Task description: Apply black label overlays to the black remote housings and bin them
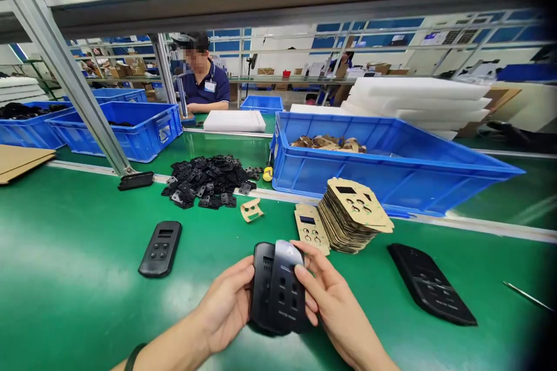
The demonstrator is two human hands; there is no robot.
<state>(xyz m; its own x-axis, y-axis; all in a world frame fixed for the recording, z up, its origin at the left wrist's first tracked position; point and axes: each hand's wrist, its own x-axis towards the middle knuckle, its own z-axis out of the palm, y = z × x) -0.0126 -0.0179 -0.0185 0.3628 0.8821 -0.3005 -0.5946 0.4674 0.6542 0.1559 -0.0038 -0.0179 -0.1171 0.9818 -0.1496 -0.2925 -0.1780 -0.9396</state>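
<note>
In the head view, the left hand (228, 304) has its fingers and thumb closed around the left edge of a black housing (260, 295), held up in front of the person, just above the green tabletop (87, 307). The right hand (337, 298) pinches a thin black panel (285, 295) with square holes — its top end glossy with reflected light — between thumb and fingers, and the panel overlaps the right part of the housing at a slight angle. Beyond the hands stands a leaning stack of tan sheets (357, 208), with a few more sheets (311, 231) beside it. A second housing (160, 249) lies to the left, a dark panelled unit (430, 284) to the right. Farther back are a heap of small black plates (206, 179) and a large blue bin (331, 169); a co-worker (204, 84) sits across the way.
</note>
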